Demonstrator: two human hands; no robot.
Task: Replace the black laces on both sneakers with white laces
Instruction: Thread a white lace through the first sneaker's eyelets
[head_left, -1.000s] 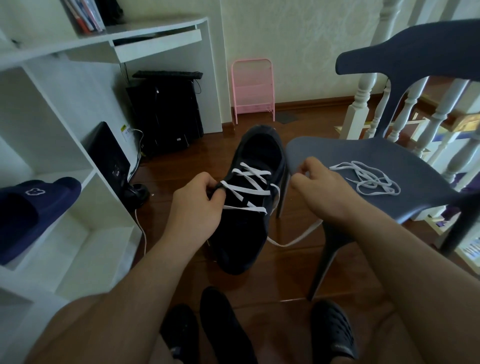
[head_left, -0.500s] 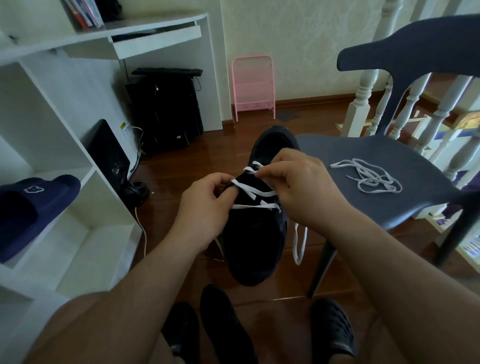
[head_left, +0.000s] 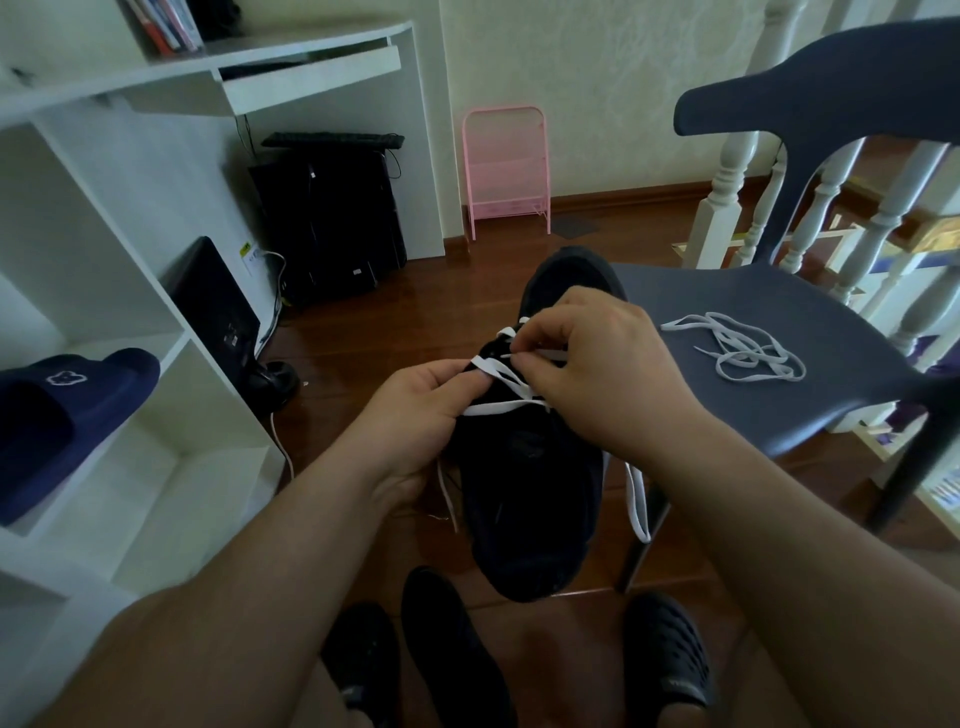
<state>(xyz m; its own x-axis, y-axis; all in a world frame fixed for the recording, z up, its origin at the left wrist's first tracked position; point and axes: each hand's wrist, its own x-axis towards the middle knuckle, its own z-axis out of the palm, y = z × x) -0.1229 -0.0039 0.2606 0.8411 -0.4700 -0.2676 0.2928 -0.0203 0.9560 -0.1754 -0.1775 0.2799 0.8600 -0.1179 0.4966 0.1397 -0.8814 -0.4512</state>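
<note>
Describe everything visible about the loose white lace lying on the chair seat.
The loose white lace is a flat, fabric-looking strip lying in a tangled heap of loops on the dark blue chair seat, toward its right side. One end trails left toward the seat's middle. Neither hand touches it, and it lies apart from the sneaker being laced.

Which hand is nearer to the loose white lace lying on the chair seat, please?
The right hand: it works at the sneaker beside the loose white lace. The left hand grips the sneaker's far side.

Both hands (head_left: 597, 374) seemingly lacing sneaker (head_left: 530, 499)
</note>
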